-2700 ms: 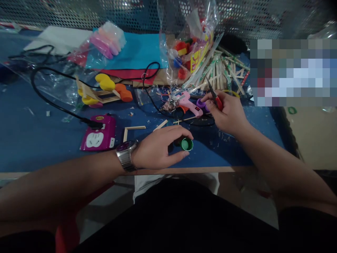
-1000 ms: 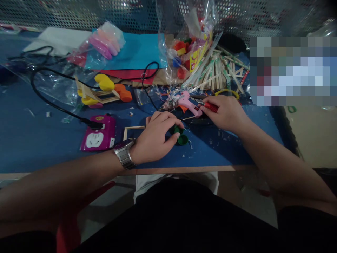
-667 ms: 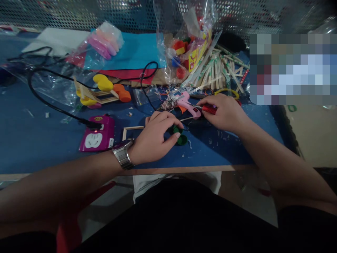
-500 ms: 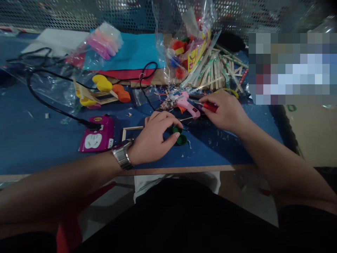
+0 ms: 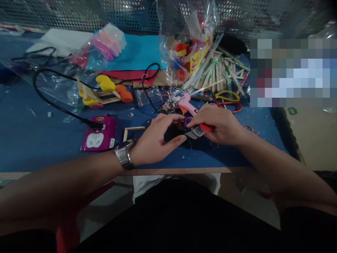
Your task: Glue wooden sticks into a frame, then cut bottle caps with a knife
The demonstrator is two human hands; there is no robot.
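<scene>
Right hand (image 5: 214,123), now moved in, grips a purple cap (image 5: 187,122) and red-handled tool (image 5: 207,128), putting both beside the left hand (image 5: 156,138), whose grip is unclear.

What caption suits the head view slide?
Right hand holds red-handled tool, left hand opposite, purple cap between them, glue gun beyond.

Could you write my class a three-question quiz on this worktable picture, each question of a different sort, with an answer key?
1. Which hand grips the red-handled tool?
2. True or false: the metal-banded watch is worn on the right wrist.
3. What colour is the glue gun? (a) green (b) pink (c) yellow

Key:
1. The right hand.
2. False; it is on the left.
3. b
</scene>
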